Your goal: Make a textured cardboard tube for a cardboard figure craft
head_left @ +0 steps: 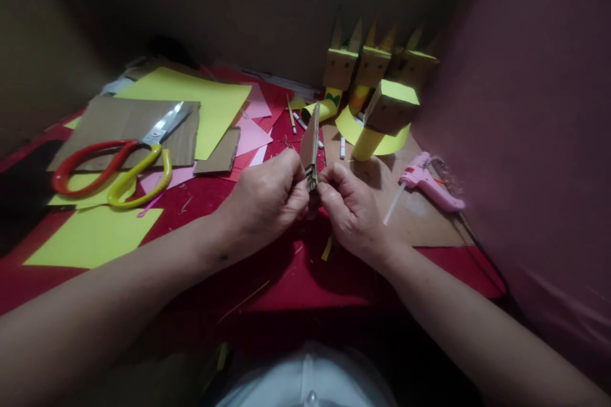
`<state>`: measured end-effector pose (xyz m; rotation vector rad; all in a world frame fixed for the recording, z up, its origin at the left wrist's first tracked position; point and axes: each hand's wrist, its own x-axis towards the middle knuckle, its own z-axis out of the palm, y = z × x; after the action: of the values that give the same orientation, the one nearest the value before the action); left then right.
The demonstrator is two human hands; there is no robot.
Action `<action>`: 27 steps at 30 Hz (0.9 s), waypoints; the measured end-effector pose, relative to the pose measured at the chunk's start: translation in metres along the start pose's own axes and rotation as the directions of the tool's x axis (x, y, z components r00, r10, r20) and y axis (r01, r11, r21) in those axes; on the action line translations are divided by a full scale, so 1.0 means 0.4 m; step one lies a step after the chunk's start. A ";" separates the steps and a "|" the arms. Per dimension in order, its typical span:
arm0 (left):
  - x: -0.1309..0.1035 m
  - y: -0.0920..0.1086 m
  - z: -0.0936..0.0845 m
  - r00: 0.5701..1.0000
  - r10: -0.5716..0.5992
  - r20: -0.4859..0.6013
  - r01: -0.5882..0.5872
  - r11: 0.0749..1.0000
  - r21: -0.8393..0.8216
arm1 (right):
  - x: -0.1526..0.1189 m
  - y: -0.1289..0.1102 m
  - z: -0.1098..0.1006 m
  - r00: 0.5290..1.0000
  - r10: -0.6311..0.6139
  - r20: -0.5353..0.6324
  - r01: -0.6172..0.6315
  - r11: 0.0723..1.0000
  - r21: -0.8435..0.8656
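Both hands meet at the middle of the view around a narrow stack of cardboard pieces [310, 143], held on edge above the red tabletop. My left hand [279, 194] is closed on its left side, thumb and fingers pinching the near end. From the right, my right hand [351, 206] grips the same near end between thumb and bent fingers. Corrugated edges show at the end facing me; the fingers hide part of it. Behind the hands stand box-headed cardboard figures, the closest having a brown box head [391, 108] on a yellow paper tube [366, 144].
Large scissors [138, 156] with red and yellow handles lie at left on a cardboard sheet [102, 121] and yellow paper [186, 102]. A pink glue gun [432, 183] rests at right on a cardboard mat [429, 229], its cord trailing over the table edge. A pencil [291, 114] lies behind.
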<state>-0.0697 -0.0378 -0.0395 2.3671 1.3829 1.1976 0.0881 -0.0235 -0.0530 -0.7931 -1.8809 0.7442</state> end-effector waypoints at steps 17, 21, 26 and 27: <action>-0.003 -0.002 0.000 0.997 0.070 0.035 -0.068 0.997 -0.039 | -0.005 0.006 -0.005 0.995 0.089 0.034 -0.092 0.991 0.098; -0.007 -0.008 -0.001 0.960 0.279 0.030 -0.277 0.921 0.273 | -0.007 0.008 -0.008 0.995 0.089 0.046 -0.092 0.993 0.070; -0.013 -0.006 -0.008 0.876 0.461 0.141 -0.469 0.743 0.478 | -0.005 0.010 -0.012 0.996 0.064 0.069 -0.069 0.995 0.073; -0.012 -0.003 -0.012 0.860 0.480 0.175 -0.497 0.706 0.505 | -0.005 0.010 -0.013 0.996 0.049 0.079 -0.055 0.996 0.071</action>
<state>-0.0749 -0.0422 -0.0398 3.3005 1.2298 0.9346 0.0943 -0.0217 -0.0552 -0.7795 -1.8966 0.8828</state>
